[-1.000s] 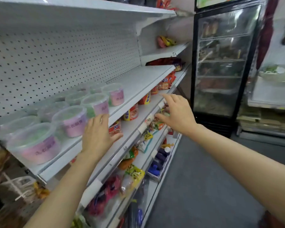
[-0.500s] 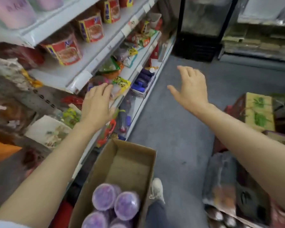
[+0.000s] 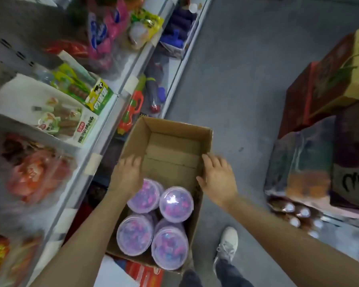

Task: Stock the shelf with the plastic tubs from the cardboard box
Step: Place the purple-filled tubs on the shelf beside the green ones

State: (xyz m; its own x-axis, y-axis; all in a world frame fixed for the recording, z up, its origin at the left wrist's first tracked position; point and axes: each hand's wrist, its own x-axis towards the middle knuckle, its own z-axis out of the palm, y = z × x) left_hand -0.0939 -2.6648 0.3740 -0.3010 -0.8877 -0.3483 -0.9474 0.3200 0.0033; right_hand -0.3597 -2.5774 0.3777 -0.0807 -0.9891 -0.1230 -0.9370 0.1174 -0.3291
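Observation:
An open cardboard box (image 3: pixel 174 129) stands on the floor below me. Its near half holds several clear plastic tubs with purple contents, such as one (image 3: pixel 176 201) and another (image 3: pixel 135 235). The far half of the box is bare cardboard. My left hand (image 3: pixel 127 175) hovers over the box's left wall, fingers apart, touching the edge of the far-left tub (image 3: pixel 145 195). My right hand (image 3: pixel 217 179) is over the box's right wall, fingers spread, holding nothing. The shelf's lower levels (image 3: pixel 116 104) run along the left.
Packaged snacks (image 3: pixel 71 112) and toys (image 3: pixel 131 108) fill the lower shelves on the left. Stacked cartons (image 3: pixel 327 79) and wrapped goods (image 3: pixel 298 162) sit on the right. My shoe (image 3: pixel 226 245) rests on the grey floor (image 3: pixel 236 79) beside the box.
My view has swung down from the upper shelf with its stocked tubs to the box on the floor. Both hands have dropped from the shelf edge to just above the box.

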